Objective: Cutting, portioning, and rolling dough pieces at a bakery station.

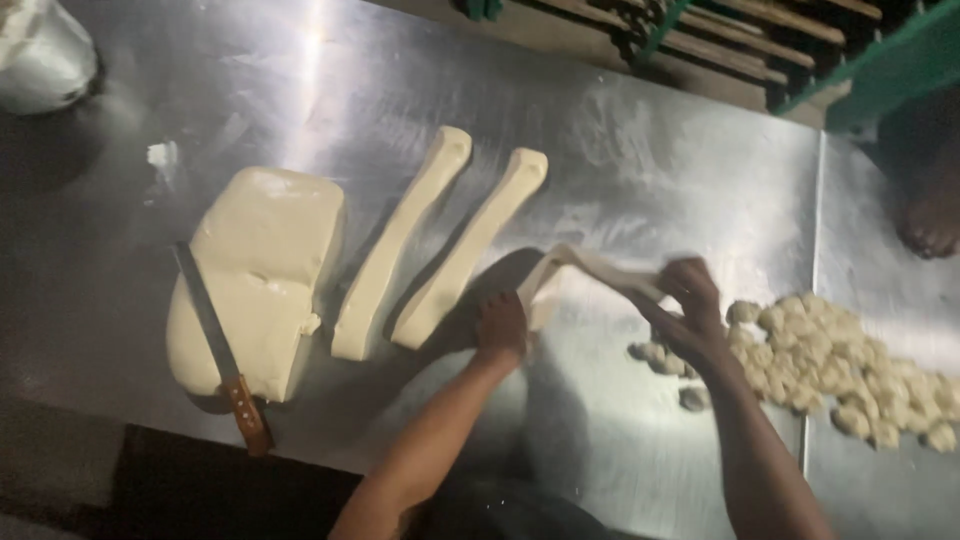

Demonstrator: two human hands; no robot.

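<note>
A thin rope of pale dough (585,265) stretches between my two hands above the steel table (620,150). My left hand (500,325) grips its lower end near the table surface. My right hand (690,300) grips the other end, lifted a little. Right of my right hand lies a heap of several small dough pieces (850,370). To the left lie two long dough strips (400,240) (470,245), side by side and slanted.
A big dough block (265,270) sits at the left with a wooden-handled knife (215,345) lying across it. A white container (40,50) stands at the far-left corner. Green and wooden racks (800,40) lie beyond the table. Another person's foot (930,220) is at the right.
</note>
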